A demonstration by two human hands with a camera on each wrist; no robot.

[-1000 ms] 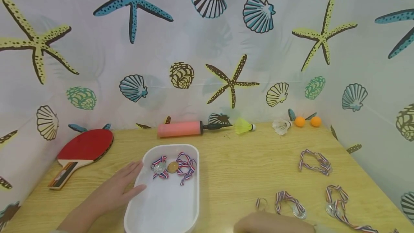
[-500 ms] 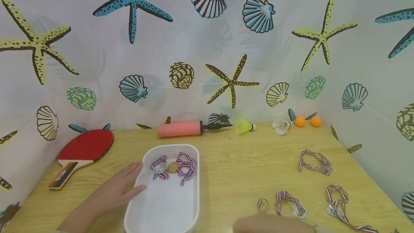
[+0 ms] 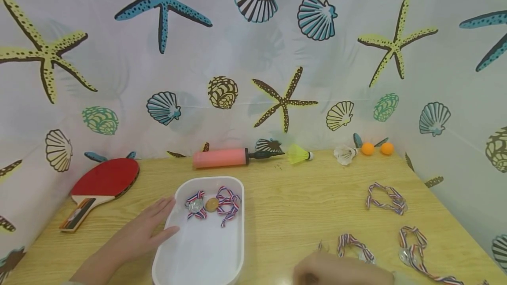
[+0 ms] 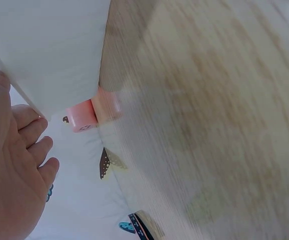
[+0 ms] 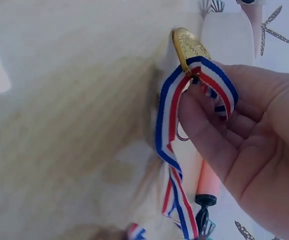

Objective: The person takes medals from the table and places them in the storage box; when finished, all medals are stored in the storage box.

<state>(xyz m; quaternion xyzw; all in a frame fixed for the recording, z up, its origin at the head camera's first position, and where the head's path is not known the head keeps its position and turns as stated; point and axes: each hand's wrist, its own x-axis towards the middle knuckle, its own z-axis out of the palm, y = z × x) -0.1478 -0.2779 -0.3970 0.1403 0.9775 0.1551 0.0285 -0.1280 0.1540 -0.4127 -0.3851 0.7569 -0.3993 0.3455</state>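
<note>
My left hand (image 3: 138, 234) rests at the left side of a white tray (image 3: 242, 228), fingers extended to the wall and thumb over the rim. Inside the tray's far end lie a silver medal (image 3: 196, 206), a gold-coloured medal (image 3: 211, 205) and a striped ribbon (image 3: 229, 206). Low over the table to the right of the tray is my right hand (image 3: 340, 271). It pinches a gold medal (image 5: 190, 46) by its red, white and blue ribbon (image 5: 167, 115), which hangs down in the right wrist view. From the head, the hand mostly hides this medal.
More medal ribbons lie at right: one ribbon (image 3: 348, 239) beside my right hand, another medal (image 3: 405, 256) further right, a ribbon (image 3: 386, 199) behind. Along the back are a pink pump (image 3: 219, 158), two shuttlecocks (image 3: 297, 155) and orange balls (image 3: 367, 148). A red paddle (image 3: 104, 177) lies left.
My right hand has shifted slightly right with the medal, now overlapping the silver medal next to it. My left hand and the tray have stayed in place.
</note>
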